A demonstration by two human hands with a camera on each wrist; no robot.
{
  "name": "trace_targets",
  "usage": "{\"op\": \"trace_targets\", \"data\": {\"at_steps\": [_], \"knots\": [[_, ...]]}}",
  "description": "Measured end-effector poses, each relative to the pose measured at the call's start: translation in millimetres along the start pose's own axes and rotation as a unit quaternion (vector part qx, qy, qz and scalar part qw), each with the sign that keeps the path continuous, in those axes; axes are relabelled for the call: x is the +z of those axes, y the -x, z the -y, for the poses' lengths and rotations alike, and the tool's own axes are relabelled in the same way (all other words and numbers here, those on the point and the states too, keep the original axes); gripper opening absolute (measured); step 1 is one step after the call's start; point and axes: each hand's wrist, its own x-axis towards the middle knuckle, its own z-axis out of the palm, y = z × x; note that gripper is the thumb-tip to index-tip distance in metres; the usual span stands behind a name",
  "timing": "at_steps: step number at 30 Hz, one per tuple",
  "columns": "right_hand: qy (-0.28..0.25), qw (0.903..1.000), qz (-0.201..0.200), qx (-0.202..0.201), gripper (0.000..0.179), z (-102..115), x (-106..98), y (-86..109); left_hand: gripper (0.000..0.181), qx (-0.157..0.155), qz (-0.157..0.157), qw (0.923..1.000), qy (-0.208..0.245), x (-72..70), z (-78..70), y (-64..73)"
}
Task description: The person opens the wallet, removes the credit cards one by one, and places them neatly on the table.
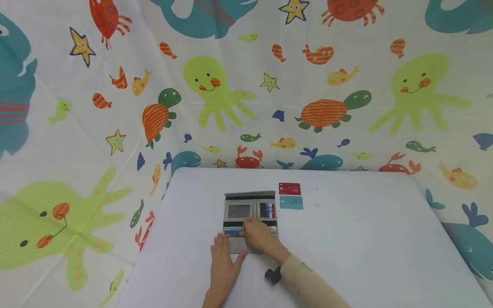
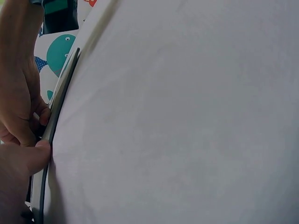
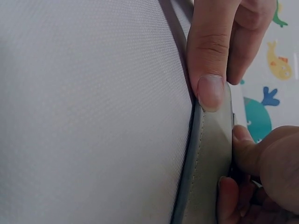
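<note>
A grey wallet point(image 1: 238, 245) lies unfolded on the white table, with cards in its slots. My left hand point(image 1: 223, 263) rests at its lower left corner, fingers straight, the thumb along the near edge; in the right wrist view that thumb point(image 3: 212, 88) presses on the stitched border. Over the lower half, my right hand point(image 1: 259, 234) has its fingers curled, thumb and forefinger at a blue card point(image 1: 232, 231) in the lower pocket. In the right wrist view the right hand point(image 3: 280, 161) appears beyond the wallet's edge, its fingertips partly hidden.
A red VIP card point(image 1: 289, 188) and a teal VIP card point(image 1: 291, 202) lie flat just beyond the wallet's upper right corner. Several cards point(image 1: 267, 210) sit in the upper right slots. A cloth with sea animals point(image 1: 227, 94) hangs behind the white table point(image 1: 366, 239).
</note>
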Motion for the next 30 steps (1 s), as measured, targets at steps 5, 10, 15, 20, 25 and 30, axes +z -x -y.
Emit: {"op": "trace_targets", "data": {"at_steps": [5, 10, 15, 20, 25, 30], "knots": [[0.005, 1.0000, -0.006, -0.003, 0.017, 0, 1, 0.5, 0.092, -0.002, 0.004, 1.0000, 0.003, 0.9, 1.2, 0.3], [-0.001, 1.0000, -0.009, -0.004, 0.016, -1, 2, -1.3, 0.092, 0.000, -0.001, 1.0000, 0.006, -0.1, 0.4, -1.0], [-0.002, 0.9998, -0.017, -0.010, 0.013, -4, 4, -2.6, 0.092, 0.003, -0.008, 1.0000, 0.004, 0.2, 0.0, -0.5], [-0.037, 0.9991, -0.021, 0.002, 0.013, -12, 1, -1.9, 0.092, 0.003, -0.011, 0.9999, 0.002, 2.2, 0.0, 1.0], [-0.078, 0.9967, 0.000, -0.018, 0.015, -15, -3, 0.2, 0.091, 0.015, -0.022, 0.9996, -0.001, 4.2, 2.9, 1.5], [-0.065, 0.9973, 0.009, -0.032, 0.018, -14, -6, 1.1, 0.091, 0.011, -0.011, 0.9999, 0.003, 3.5, 3.4, 0.2]]}}
